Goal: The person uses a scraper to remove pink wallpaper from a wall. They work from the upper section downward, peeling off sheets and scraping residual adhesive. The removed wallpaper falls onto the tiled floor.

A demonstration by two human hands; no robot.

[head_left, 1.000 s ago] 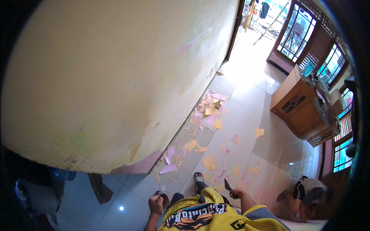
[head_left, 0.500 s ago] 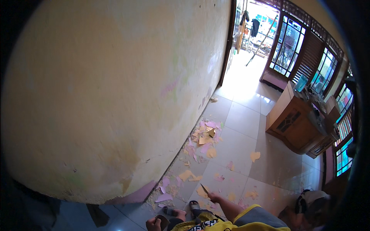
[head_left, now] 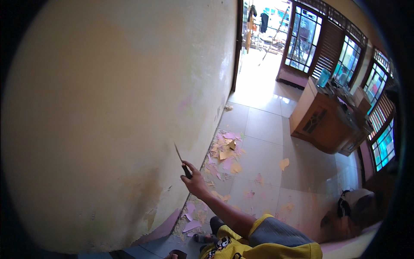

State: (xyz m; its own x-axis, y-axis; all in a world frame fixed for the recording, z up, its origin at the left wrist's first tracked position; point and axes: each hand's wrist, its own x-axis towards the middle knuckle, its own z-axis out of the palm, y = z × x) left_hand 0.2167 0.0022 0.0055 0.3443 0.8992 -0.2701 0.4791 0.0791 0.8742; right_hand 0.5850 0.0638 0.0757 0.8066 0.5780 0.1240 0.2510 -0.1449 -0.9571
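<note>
My right hand (head_left: pixel 194 181) grips a scraper (head_left: pixel 180 158) by its dark handle, its thin blade raised toward the cream wall (head_left: pixel 103 99); I cannot tell whether the tip touches it. The wall has stains, pale green and pink marks, and a pink patch low down. My left hand (head_left: pixel 173 256), mostly cut off by the lower edge, is closed on a dark flat object (head_left: pixel 178 252) that I cannot identify. Pink and orange paint flakes (head_left: pixel 226 154) lie along the wall's foot, near my sandaled feet.
A wooden cabinet (head_left: pixel 321 125) with a blue jug (head_left: pixel 323 77) stands on the right, below barred windows (head_left: pixel 304 41). An open doorway (head_left: pixel 263 52) is at the far end of the tiled floor (head_left: pixel 263 125). Another person (head_left: pixel 353 205) crouches at the lower right.
My right hand with the scraper has risen from near my body, up and leftward to the wall. My left hand has dropped toward the lower edge as the view shifted.
</note>
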